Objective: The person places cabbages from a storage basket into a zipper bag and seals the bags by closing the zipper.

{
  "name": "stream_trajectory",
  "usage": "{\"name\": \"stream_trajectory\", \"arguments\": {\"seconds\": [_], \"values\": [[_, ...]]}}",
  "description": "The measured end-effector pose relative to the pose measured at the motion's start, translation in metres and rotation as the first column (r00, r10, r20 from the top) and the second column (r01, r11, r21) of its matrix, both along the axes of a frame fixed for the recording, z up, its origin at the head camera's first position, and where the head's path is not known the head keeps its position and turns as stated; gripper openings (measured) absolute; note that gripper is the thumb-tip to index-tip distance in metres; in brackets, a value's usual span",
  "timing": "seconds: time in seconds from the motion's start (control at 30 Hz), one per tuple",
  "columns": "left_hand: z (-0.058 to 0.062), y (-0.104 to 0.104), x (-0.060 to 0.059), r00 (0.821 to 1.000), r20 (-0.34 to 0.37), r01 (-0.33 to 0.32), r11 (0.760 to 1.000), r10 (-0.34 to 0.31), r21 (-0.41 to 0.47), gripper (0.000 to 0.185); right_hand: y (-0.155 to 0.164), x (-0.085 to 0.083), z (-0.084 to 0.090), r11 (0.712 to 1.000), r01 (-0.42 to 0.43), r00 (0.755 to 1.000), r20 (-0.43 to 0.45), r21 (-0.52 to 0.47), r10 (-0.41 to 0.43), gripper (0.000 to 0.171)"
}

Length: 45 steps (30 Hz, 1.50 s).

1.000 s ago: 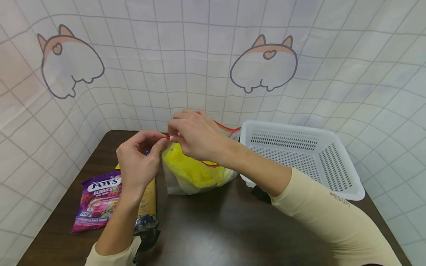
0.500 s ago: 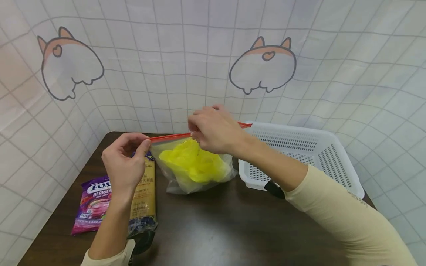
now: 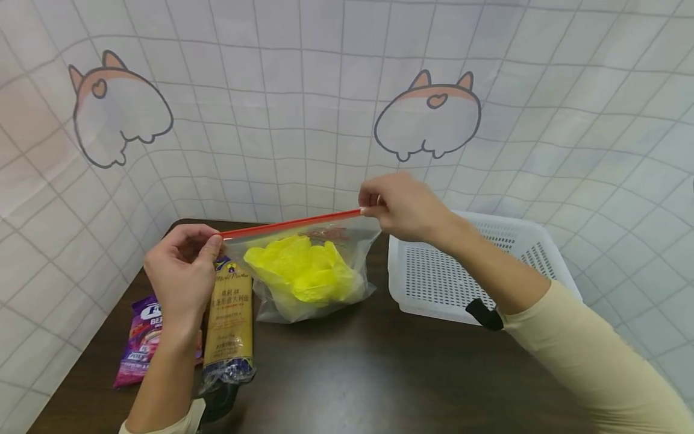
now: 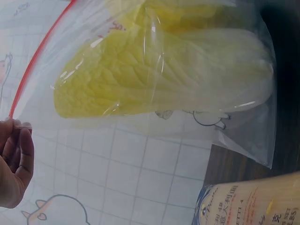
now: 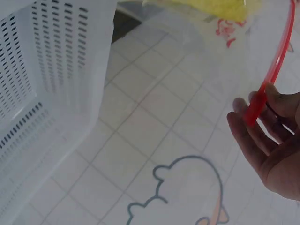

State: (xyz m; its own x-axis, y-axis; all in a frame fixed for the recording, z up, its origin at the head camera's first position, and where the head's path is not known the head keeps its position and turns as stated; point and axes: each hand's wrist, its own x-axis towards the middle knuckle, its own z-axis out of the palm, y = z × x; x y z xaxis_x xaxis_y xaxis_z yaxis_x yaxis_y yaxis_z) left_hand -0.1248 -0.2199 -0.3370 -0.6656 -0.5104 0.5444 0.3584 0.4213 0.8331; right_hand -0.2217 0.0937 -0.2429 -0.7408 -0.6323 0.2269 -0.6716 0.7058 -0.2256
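Both hands have spread apart since the earlier frames, right hand (image 3: 403, 208) sliding rightward along the red zip strip (image 3: 291, 223) to its far end. Strip now runs taut between the hands, looks sealed along its length, though the head view is too coarse to be sure. Left hand (image 3: 181, 271) pinches the left end of the strip between thumb and fingers; right hand pinches the right end, fingertips (image 5: 257, 110) curled on it. Clear zip bag (image 3: 311, 274) hangs from the strip, bottom resting on the dark table (image 3: 379, 374), yellow contents (image 3: 303, 271) inside. Just left of the bag lies a long tan packet (image 3: 229, 319), touching the left wrist; purple candy bag (image 3: 142, 343) beside it. White perforated basket (image 3: 434, 283) sits right of the bag, under the right forearm.
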Motion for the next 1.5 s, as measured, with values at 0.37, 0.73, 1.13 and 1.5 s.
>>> {"name": "stream_trajectory", "arguments": {"seconds": [0.37, 0.73, 1.13, 1.5], "values": [[0.002, 0.001, -0.003, 1.000, 0.017, -0.023, 1.000, 0.023, 0.000, 0.007, 0.031, -0.008, 0.001, 0.982, 0.123, 0.982, 0.159, -0.142, -0.100, 0.003], [0.007, 0.002, -0.019, 0.992, 0.090, 0.083, 0.991, -0.093, 0.105, 0.010, 0.031, -0.022, -0.011, 0.830, 0.279, 0.890, 0.455, -0.483, -0.034, 0.008], [-0.008, -0.002, -0.037, 0.957, -0.043, 0.290, 0.942, -0.287, 0.169, 0.004, 0.024, -0.032, -0.052, 0.771, 0.215, 0.963, 0.261, -0.600, -0.066, 0.010], [-0.051, -0.021, 0.027, 0.904, 0.278, 0.378, 0.911, -0.325, -0.164, 0.007, 0.041, 0.031, -0.105, 0.902, 0.144, 0.972, 0.230, -0.407, -0.052, 0.015]]}}
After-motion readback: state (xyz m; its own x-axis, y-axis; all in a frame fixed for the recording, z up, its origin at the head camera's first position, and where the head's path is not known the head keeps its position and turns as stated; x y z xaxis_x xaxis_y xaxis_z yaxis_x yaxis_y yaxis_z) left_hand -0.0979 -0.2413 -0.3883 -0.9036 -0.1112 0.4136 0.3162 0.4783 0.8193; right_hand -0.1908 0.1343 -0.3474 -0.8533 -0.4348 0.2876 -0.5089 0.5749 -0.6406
